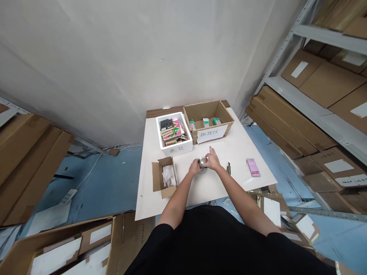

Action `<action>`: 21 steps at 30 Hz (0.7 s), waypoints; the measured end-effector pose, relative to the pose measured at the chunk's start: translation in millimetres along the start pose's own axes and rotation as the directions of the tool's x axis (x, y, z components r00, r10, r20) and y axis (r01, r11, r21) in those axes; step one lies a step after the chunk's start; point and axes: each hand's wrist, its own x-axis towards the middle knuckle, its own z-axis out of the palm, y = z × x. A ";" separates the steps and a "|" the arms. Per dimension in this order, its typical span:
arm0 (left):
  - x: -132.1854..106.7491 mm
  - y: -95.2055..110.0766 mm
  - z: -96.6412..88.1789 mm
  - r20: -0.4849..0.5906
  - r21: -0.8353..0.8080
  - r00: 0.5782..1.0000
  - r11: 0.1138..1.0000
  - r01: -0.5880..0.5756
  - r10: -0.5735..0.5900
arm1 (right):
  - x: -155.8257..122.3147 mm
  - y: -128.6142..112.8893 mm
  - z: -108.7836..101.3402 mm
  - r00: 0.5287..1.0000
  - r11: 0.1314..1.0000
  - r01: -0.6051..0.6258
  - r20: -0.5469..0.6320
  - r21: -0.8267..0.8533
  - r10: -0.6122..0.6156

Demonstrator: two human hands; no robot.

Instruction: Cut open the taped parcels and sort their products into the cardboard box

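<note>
While the left hand point(194, 167) and the right hand point(213, 159) close around a small silver object point(203, 163) over the middle of the white worktop point(226, 187), an open cardboard box point(156, 175) sits just to their left and a knife point(228, 168) lies just to their right.

Under the right hand point(213, 160) lies a white bench point(243, 152). Ahead rises a bare off-white wall point(114, 68). To the right stands grey metal shelving point(298, 80) stacked with flat cardboard cartons point(329, 84). To the left, a white cable point(90, 172) and a power strip point(69, 196) lie on the blue floor point(114, 172).
</note>
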 end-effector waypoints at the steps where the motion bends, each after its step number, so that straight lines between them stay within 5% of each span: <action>1: -0.5 1.2 -0.7 0.005 0.015 1.000 1.000 0.019 -0.019 | 0.4 -4.3 -12.7 0.999 0.999 0.029 -0.028 0.022 -0.028; 6: -10.8 14.9 -21.7 -0.041 0.012 0.999 1.000 0.018 -0.017 | 10.4 -32.0 -96.8 0.967 0.977 0.204 -0.166 0.062 -0.191; 9: -20.3 40.5 -54.5 -0.188 -0.131 0.977 0.983 -0.125 0.099 | 25.5 -47.9 -146.4 0.923 0.950 0.312 -0.242 0.014 -0.299; 12: -26.3 87.2 -95.1 -0.381 -0.222 0.891 0.911 -0.348 0.248 | 45.7 -61.0 -181.4 0.881 0.924 0.383 -0.296 -0.007 -0.368; 16: -23.0 155.9 -137.9 -0.532 -0.162 0.740 0.809 -0.565 0.411 | 63.7 -78.1 -203.1 0.860 0.912 0.408 -0.348 0.034 -0.372; 21: -17.4 181.5 -165.2 -0.532 -0.333 0.769 0.748 -0.575 0.354 | 48.4 -84.9 -202.3 0.909 0.860 0.387 -0.295 0.334 -0.294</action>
